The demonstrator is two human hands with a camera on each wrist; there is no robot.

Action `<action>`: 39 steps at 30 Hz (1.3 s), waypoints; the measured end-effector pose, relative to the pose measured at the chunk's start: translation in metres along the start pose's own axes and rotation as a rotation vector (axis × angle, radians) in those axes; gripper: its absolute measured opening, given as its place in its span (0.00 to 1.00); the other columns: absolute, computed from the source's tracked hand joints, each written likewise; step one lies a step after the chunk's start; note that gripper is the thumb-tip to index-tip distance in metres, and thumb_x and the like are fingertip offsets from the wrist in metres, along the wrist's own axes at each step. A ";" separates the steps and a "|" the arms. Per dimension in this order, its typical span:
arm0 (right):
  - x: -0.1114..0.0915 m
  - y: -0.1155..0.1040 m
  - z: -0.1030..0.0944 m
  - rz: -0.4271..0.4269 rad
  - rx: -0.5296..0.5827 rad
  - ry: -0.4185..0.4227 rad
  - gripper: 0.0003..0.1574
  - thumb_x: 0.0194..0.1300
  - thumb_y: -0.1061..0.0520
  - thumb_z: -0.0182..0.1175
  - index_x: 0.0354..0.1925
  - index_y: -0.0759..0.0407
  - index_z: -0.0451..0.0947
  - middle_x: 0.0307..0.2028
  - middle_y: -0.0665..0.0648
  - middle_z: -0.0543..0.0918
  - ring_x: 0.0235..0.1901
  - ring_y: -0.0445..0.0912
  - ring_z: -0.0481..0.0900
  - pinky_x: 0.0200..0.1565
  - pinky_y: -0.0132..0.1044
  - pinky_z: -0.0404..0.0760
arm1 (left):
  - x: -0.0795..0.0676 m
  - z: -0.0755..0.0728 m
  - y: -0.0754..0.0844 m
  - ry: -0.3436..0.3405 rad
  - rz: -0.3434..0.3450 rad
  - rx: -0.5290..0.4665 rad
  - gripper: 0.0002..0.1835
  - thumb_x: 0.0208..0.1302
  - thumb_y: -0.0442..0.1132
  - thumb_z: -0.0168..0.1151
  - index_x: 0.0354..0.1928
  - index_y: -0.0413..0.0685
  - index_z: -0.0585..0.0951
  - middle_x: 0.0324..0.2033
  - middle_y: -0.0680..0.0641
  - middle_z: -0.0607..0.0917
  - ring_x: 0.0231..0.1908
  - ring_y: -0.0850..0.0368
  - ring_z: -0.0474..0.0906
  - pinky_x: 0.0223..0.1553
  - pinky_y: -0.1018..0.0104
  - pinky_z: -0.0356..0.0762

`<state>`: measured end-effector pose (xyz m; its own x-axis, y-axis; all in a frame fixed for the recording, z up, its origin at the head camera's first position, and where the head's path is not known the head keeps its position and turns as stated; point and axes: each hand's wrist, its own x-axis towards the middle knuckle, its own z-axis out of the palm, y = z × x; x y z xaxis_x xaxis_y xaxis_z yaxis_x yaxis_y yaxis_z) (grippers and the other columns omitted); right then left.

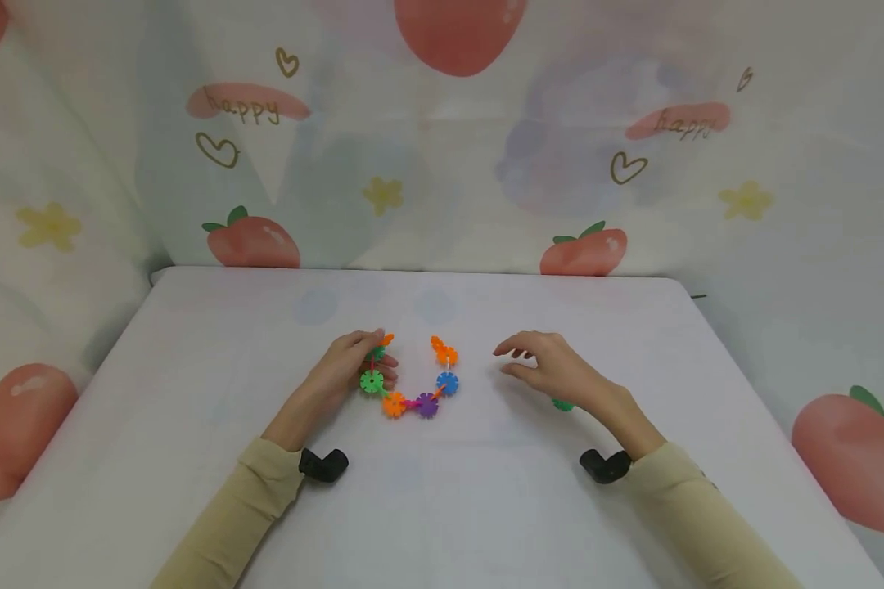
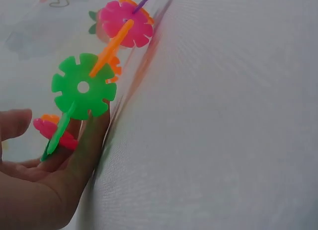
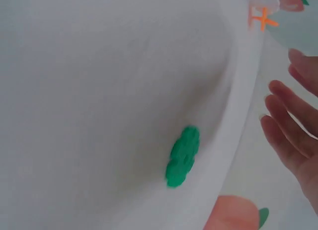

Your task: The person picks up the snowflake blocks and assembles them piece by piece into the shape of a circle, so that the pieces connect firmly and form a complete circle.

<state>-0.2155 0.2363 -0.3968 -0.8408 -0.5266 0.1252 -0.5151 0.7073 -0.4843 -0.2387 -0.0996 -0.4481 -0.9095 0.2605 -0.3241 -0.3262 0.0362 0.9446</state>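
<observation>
A curved chain of joined, notched plastic flower discs lies on the table, seen in the head view with a light green disc [image 1: 372, 382], a purple disc [image 1: 427, 405] and a blue disc [image 1: 447, 384]. My left hand [image 1: 344, 362] is at the chain's left end. Its fingers extend under the pieces there; in the left wrist view the thumb stands apart, and a green disc [image 2: 83, 87] rises above the fingers. My right hand [image 1: 552, 360] hovers right of the chain with loosely bent fingers, holding nothing. Below its wrist lies a loose green disc [image 3: 183, 156], partly hidden in the head view.
A white cloth covers the table [image 1: 442, 507]. Behind it hangs a printed curtain [image 1: 427, 147] with fruit and hearts. Black wrist-worn devices, one on the left wrist [image 1: 324, 465] and one on the right wrist [image 1: 605, 466], stick out inward from the sleeves.
</observation>
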 end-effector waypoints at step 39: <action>0.000 0.011 0.012 0.123 0.194 -0.011 0.05 0.68 0.59 0.68 0.43 0.55 0.85 0.29 0.51 0.85 0.29 0.42 0.80 0.34 0.32 0.79 | -0.002 -0.016 -0.004 -0.119 0.003 0.029 0.25 0.79 0.44 0.55 0.67 0.32 0.74 0.47 0.44 0.88 0.41 0.59 0.87 0.54 0.67 0.85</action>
<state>-0.2196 0.2382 -0.4129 -0.8929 -0.4479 0.0465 -0.3665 0.6626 -0.6532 -0.2396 -0.1153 -0.4525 -0.8729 0.3735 -0.3140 -0.3140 0.0627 0.9473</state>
